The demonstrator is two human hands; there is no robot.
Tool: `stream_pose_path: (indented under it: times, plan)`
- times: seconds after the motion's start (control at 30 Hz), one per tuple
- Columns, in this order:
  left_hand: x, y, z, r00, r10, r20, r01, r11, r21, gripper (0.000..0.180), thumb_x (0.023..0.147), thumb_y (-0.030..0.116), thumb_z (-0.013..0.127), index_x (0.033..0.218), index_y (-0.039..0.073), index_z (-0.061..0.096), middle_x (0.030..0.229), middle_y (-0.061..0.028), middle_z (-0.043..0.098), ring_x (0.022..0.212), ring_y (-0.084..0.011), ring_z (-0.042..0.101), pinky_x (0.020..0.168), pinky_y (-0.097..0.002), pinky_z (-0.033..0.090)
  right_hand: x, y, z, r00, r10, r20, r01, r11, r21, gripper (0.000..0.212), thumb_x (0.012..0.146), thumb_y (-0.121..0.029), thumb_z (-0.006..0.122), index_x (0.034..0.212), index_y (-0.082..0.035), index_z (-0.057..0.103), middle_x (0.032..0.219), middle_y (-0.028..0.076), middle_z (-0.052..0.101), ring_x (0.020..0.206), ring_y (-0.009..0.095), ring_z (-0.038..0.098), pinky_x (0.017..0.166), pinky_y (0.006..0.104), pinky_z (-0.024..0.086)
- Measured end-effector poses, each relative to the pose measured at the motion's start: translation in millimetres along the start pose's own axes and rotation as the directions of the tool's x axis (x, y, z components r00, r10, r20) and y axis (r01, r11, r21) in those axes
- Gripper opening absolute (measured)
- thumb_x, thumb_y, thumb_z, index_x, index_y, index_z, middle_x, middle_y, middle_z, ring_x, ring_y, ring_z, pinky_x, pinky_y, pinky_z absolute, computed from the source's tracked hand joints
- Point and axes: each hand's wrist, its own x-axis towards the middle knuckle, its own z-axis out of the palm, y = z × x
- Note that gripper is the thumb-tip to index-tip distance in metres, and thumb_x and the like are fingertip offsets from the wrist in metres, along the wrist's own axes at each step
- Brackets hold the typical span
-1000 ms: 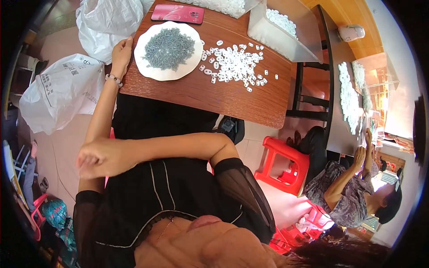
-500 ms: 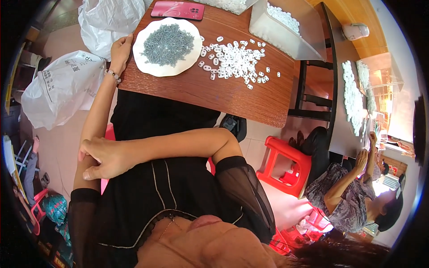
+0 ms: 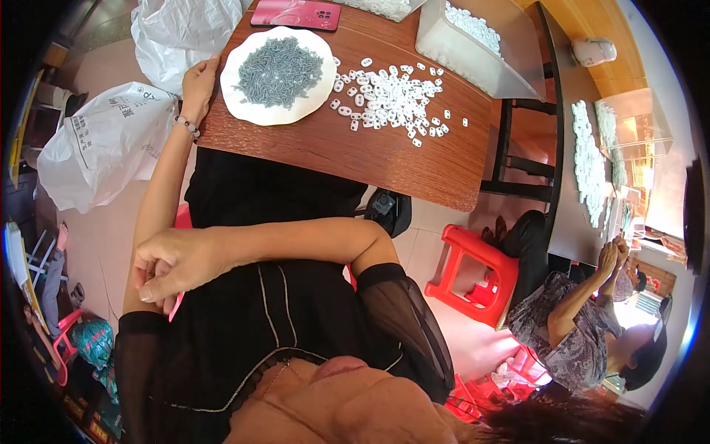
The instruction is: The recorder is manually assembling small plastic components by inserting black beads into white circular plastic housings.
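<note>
My left hand, with a beaded bracelet on its wrist, is closed on the left edge of the wooden table. Beside it stands a white scalloped plate heaped with small grey screw-like pegs. My right arm lies across my body, and the right hand is over the left forearm, near the elbow. Its fingers are loosely bent, with the thumb apart and nothing visible between them. Small white two-holed plastic pieces are spread on the table to the right of the plate.
A pink phone and a clear bin of white pieces stand at the table's far side. White plastic bags lie left. A red stool stands right, near a person at another table.
My right hand has eased its hold on the left forearm, and its fingers have curled in. My left hand stays at the table edge. The other person's hands have come together.
</note>
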Motion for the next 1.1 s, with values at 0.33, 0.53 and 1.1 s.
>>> stream_pose_path:
  times: [0.33, 0.53, 1.1]
  plan:
    - [0, -12, -10, 0.998, 0.05, -0.025, -0.053, 0.993, -0.105, 0.028, 0.093, 0.025, 0.061, 0.101, -0.001, 0.064, 0.089, -0.0003, 0.064, 0.078, -0.006, 0.055, 0.07, -0.0195, 0.043, -129, -42, -77, 0.506, -0.52, -0.689, -0.263, 0.667, -0.697, 0.012, 0.09, -0.012, 0.061, 0.093, -0.001, 0.063, 0.08, 0.001, 0.062, 0.075, 0.008, 0.056, 0.067, 0.0232, 0.047]
    - [-4, -6, 1, 0.989, 0.122, -0.09, -0.131, 0.985, -0.108, 0.025, 0.092, 0.017, 0.06, 0.104, -0.004, 0.063, 0.092, -0.003, 0.064, 0.079, -0.0072, 0.056, 0.071, -0.0192, 0.044, -217, -28, -104, 0.068, -0.731, -0.679, -0.79, 0.377, -0.484, 0.009, 0.084, -0.007, 0.062, 0.091, -0.004, 0.067, 0.082, 0.014, 0.064, 0.076, 0.031, 0.06, 0.071, 0.038, 0.048]
    - [-108, 79, 57, 0.692, 0.536, 0.484, -0.72, 0.466, 0.514, 0.019, 0.081, 0.015, 0.068, 0.097, 0.006, 0.064, 0.091, -0.0107, 0.059, 0.086, -0.0305, 0.056, 0.076, -0.0379, 0.045, -209, -24, -123, 0.238, -0.763, -0.601, -0.868, 0.11, -0.483, 0.012, 0.079, -0.008, 0.067, 0.091, -0.009, 0.071, 0.085, 0.008, 0.061, 0.087, 0.027, 0.053, 0.076, 0.0358, 0.045]
